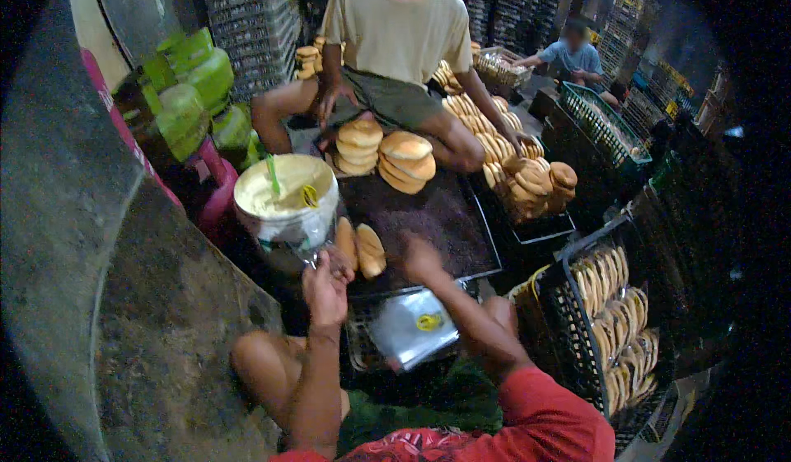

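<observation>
My left hand (326,285) is raised by the near left corner of a dark tray (445,215), fingers curled, just below two split buns (361,248) that stand on edge there. Something shiny and clear shows at its fingertips; I cannot tell whether it grips it. My right hand (420,254) reaches over the tray's near edge, seen from the back and blurred, its fingers hidden. A white bucket of pale cream (284,196) with a green-handled tool stuck in it stands left of the tray. A stack of clear plastic bags (412,328) lies under my right forearm.
Two piles of round buns (387,153) sit at the tray's far end, in front of a seated person in a beige shirt (395,33). A black crate of buns (610,318) stands at the right, a green crate (606,124) beyond, and green containers (194,91) at the left.
</observation>
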A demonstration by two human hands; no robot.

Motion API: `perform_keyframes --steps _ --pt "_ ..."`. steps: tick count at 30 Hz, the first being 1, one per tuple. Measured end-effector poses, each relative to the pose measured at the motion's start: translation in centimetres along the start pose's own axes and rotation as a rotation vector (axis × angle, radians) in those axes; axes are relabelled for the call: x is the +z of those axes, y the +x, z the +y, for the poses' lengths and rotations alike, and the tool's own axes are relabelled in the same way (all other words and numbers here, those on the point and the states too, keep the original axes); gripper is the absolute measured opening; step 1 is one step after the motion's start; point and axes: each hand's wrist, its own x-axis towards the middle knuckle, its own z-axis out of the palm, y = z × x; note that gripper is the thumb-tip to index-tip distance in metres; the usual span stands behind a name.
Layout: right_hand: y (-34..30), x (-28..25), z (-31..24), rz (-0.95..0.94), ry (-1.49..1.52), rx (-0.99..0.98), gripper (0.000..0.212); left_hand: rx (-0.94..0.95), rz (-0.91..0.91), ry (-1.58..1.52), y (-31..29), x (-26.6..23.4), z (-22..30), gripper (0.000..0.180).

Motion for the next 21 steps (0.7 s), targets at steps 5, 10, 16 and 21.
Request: perform_keyframes --steps 5,10,16,21 --pt "6.5 14.1 -0.6 -0.127 -0.256 0.044 0.056 0.067 -0.012 -0.066 -0.1 -0.5 1.6 0.015" --pt "5.9 9.8 4.8 -0.041 0.223 0.416 0.04 0.047 -0.001 -0.136 -0.3 -0.5 1.1 0.014" --pt "2.0 7.4 3.0 -0.006 -0.344 -0.105 0.063 -0.118 -0.14 -0.241 -0.1 -0.9 -0.5 0.013" --pt "3.2 9.0 4.8 0.076 -0.205 0.062 0.067 -0.182 -0.117 -0.186 0.8 -1.7 -1.2 0.017"
